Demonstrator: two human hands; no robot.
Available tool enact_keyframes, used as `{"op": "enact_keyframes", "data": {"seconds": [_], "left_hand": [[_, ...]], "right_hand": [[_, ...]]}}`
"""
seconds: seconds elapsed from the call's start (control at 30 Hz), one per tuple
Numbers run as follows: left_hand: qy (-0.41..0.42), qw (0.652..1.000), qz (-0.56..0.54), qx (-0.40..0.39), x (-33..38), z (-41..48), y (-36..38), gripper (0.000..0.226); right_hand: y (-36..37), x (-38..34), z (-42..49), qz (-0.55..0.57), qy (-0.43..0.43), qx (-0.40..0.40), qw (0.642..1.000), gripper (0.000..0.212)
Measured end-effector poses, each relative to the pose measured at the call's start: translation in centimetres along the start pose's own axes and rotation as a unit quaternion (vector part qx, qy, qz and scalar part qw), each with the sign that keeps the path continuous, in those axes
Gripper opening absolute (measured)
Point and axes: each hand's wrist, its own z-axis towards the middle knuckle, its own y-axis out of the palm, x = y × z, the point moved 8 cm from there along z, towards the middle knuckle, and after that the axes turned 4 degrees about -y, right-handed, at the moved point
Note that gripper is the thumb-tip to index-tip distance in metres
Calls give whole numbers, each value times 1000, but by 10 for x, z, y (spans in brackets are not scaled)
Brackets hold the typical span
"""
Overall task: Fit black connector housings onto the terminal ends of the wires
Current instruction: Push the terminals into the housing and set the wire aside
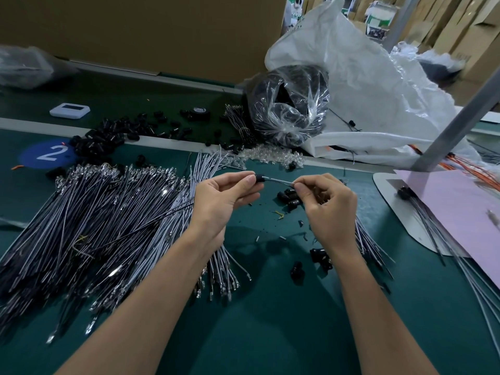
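Left hand (227, 201) raised above surface (270, 320), thumb and fingertips pinching black connector housing (260, 178). Right hand (327, 209) level with it, fingers curled, pinching grey wire (278, 181) that arcs into housing. Both hands near each other, wire short between them. Few loose housings (288, 197) on surface just below right hand. Big wire pile (108, 217) fanned out under left forearm. Farther back: housing heap (108, 136), blue "2" sticker (48, 155), clear bag of black parts (289, 104). Pink sheet (454, 212) at right.

Bare mat (270, 334) between wire pile (94, 226), housings (296, 270)
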Motion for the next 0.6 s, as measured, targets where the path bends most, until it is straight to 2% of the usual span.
{"op": "enact_keyframes", "data": {"seconds": [0.6], "left_hand": [[1, 999, 39, -27, -1, -4, 7, 11]], "right_hand": [[-2, 2, 1, 10, 7, 6, 1000, 7]]}}
